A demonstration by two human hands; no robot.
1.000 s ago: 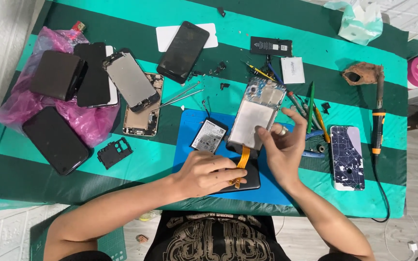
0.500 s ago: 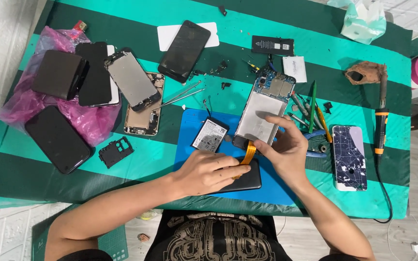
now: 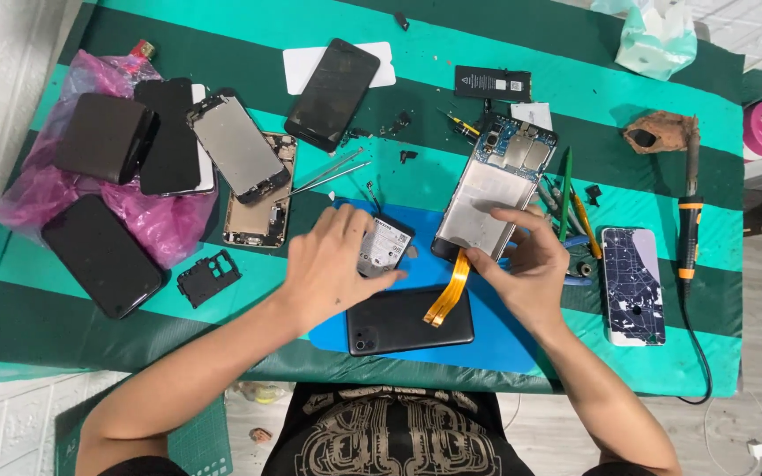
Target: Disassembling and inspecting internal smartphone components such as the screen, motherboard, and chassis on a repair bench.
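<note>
Left hand [image 3: 332, 264]: fingers spread and loose, palm down, lying over the near edge of the battery [image 3: 383, 248]. Not clamped on it, more like pinning it to the mat.
Right hand [image 3: 526, 264]: fingers apart, index and thumb tips on the lower end of the open phone frame [image 3: 491, 196], pressing, not gripping.
Flex cable [image 3: 448, 286]: orange ribbon runs from just under the right thumb down onto the back cover [image 3: 409, 320], so the two halves look like they're still joined by it.
Back cover: black, flat on the blue mat [image 3: 496, 339], right below both hands.
Progress: my read is the phone's already split open and the battery is out of its bay, since the frame shows a bare metal plate. What's left is the ribbon and the board at the far end of the frame.
Right of right hand: green and yellow tools [image 3: 571, 198], then a cracked screen [image 3: 632, 284], then a soldering iron [image 3: 689, 220].
Left of left hand: small black bracket [image 3: 209, 277], gutted gold phone [image 3: 262, 198], dark phones on a pink bag [image 3: 147, 220].
Beyond the hands: tweezers [image 3: 328, 174], black phone [image 3: 332, 81], spare battery [image 3: 491, 84], tissue [image 3: 659, 35].
</note>
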